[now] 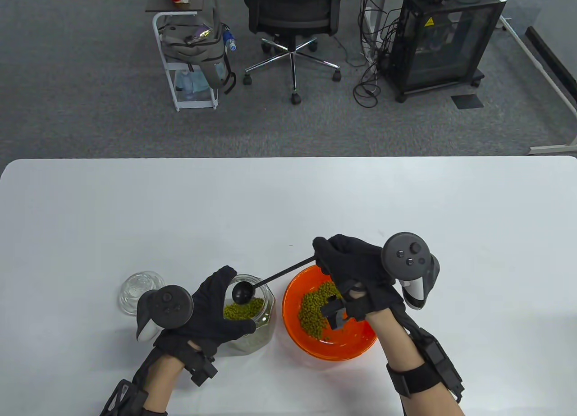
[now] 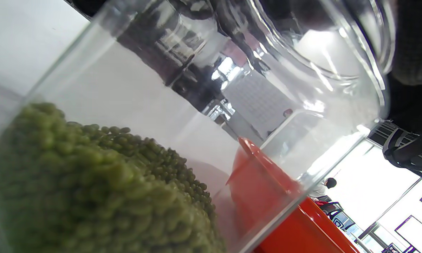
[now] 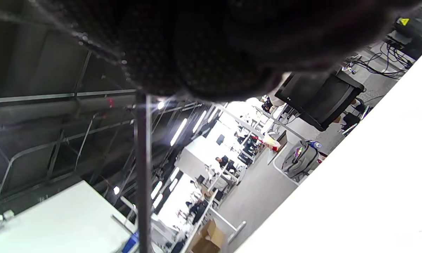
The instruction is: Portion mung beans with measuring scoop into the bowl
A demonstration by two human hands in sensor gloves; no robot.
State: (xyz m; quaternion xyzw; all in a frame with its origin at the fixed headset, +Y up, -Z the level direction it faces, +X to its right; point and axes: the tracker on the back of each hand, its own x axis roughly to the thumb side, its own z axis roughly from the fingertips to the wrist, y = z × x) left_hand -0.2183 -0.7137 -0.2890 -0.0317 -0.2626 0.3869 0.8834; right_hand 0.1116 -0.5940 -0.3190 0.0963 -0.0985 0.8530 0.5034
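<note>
A clear glass jar [image 1: 258, 319] half full of green mung beans [image 1: 243, 310] stands near the table's front edge. My left hand [image 1: 212, 305] wraps around it, thumb and fingers on its sides. My right hand [image 1: 345, 260] pinches the end of a black measuring scoop's handle [image 1: 284, 272]. The scoop's round cup [image 1: 242, 292] hangs over the jar's mouth, just above the beans. An orange bowl [image 1: 356, 346] with a heap of beans [image 1: 313, 312] sits right of the jar, under my right wrist. The left wrist view shows the jar wall [image 2: 182, 116], its beans [image 2: 91, 189] and the bowl [image 2: 295, 225] behind.
The jar's glass lid [image 1: 137, 290] lies on the table left of my left hand. The white table [image 1: 288, 199] stretches back and to both sides. Beyond its far edge are an office chair [image 1: 293, 24], a cart [image 1: 189, 51] and a black cabinet [image 1: 444, 37].
</note>
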